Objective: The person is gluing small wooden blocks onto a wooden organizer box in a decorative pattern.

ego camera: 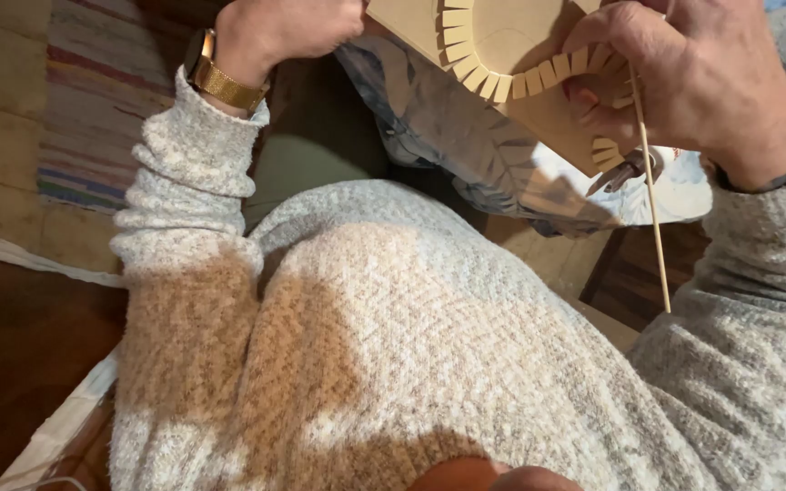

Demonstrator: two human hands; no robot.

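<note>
Partly cropped card piece (493, 55), left hand (284, 32) cut off

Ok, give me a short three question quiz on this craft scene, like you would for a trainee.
1. True or false: the right hand holds a thin wooden stick.
2. Which wrist wears the gold watch: A left, B right?
3. What trims the curved cutout of the tan card piece?

Key: 1 true. 2 A. 3 A row of small cut tabs, folded along the edge, where the right hand's fingers rest; the left hand has a grip on the card's other side.
</note>
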